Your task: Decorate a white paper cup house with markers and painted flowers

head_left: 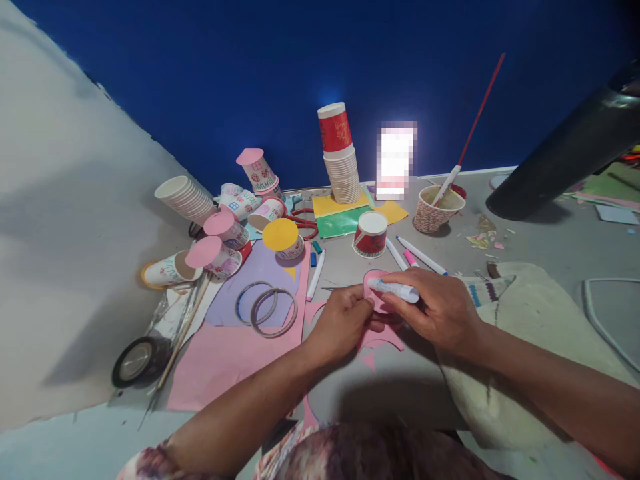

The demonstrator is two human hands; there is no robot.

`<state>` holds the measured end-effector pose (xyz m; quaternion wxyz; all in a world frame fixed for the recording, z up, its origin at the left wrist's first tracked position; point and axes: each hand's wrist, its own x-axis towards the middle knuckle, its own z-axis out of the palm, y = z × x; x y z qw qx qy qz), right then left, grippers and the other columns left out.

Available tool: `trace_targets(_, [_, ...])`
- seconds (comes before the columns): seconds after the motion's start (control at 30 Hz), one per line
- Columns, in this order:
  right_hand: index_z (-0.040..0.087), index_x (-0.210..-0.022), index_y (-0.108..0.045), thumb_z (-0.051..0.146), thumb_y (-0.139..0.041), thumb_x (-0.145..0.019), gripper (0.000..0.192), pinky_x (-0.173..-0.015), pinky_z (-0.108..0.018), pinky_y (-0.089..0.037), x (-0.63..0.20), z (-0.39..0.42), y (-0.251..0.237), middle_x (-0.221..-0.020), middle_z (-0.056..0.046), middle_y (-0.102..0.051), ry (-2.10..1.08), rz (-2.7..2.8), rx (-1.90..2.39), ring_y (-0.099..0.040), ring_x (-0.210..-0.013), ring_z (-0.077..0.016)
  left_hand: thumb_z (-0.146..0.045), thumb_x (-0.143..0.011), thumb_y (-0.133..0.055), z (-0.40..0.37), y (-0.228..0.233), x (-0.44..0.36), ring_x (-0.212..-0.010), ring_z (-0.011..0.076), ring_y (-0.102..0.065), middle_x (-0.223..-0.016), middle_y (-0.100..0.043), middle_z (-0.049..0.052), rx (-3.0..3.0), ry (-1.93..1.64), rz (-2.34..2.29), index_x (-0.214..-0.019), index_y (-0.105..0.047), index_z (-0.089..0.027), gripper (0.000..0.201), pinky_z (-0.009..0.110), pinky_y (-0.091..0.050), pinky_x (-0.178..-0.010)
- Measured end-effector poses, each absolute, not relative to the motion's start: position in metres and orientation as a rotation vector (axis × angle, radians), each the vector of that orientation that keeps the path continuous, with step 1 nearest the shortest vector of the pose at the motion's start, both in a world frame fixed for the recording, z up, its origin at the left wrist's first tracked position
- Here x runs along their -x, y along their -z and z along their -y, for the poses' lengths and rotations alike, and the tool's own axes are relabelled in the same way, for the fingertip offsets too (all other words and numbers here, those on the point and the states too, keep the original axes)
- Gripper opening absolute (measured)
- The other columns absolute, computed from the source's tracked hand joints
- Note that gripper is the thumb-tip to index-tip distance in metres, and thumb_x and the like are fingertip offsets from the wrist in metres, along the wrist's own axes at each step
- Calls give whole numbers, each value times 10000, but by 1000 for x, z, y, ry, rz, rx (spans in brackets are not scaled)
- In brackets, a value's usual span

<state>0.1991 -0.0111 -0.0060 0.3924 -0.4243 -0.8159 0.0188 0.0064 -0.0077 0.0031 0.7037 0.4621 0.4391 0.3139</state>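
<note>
Grey surface (545,247) against a blue wall carries paper cups and coloured sheets. Near its front edge, the left hand (343,323) pinches a small pink paper disc (376,283), while the right hand (440,310) grips a white glue tube (395,289) lying across it. Gluing seems underway; next calls for steady squeezing. Both forearms reach forward, wrists angled inward.

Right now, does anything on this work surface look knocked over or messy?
Yes. Several paper cups lie tipped on their sides at the left, and a sleeve of cups lies flat. Small paper scraps are scattered near the patterned cup.
</note>
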Motion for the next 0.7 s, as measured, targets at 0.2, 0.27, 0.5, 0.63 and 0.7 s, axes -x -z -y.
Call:
trace_targets(0.2, [227,-1162,-694,320,-613,-1072,154,-700,-314,-563,-199,12,7,-949,-62,-845,-74,2099,1055,-806,-794,-213,-225,-821,-628,5,-10,-7,-840,203,-766,-1030,-797,87,-1029,-700,-964,-1065,-798,-151,307,281,-612,-726])
trace_targets(0.27, [210,-1150,-691,304,-605,-1071,149,-687,-309,-547,-199,12,6,-919,-64,-829,-47,2132,1030,-785,-765,-204,-249,-850,-599,5,-9,-6,-853,210,-764,-1024,-797,90,-1072,-705,-984,-1001,-802,-142,274,287,-621,-718])
trace_targets(0.5, [182,-1149,-714,206,-527,-1054,212,-645,-324,-474,-199,15,-2,-931,-88,-782,169,2346,947,-707,-795,-213,-284,-894,-577,5,-6,-5,-889,225,-769,-932,-789,88,-1085,-702,-998,-923,-770,-130,249,279,-626,-707])
trace_targets(0.63, [205,-1186,-733,150,-497,-1032,286,-628,-332,-417,-200,16,0,-922,-81,-744,234,2421,974,-656,-784,-219,-252,-857,-579,4,-8,-6,-883,215,-765,-984,-795,100,-1064,-689,-1004,-984,-774,-117,270,272,-627,-719])
trace_targets(0.7, [234,-1207,-731,136,-500,-1017,315,-627,-329,-397,-201,16,2,-914,-69,-727,249,2435,994,-639,-779,-218,-238,-834,-575,3,-8,-5,-881,209,-762,-970,-795,99,-1056,-689,-1010,-984,-774,-114,279,267,-627,-729])
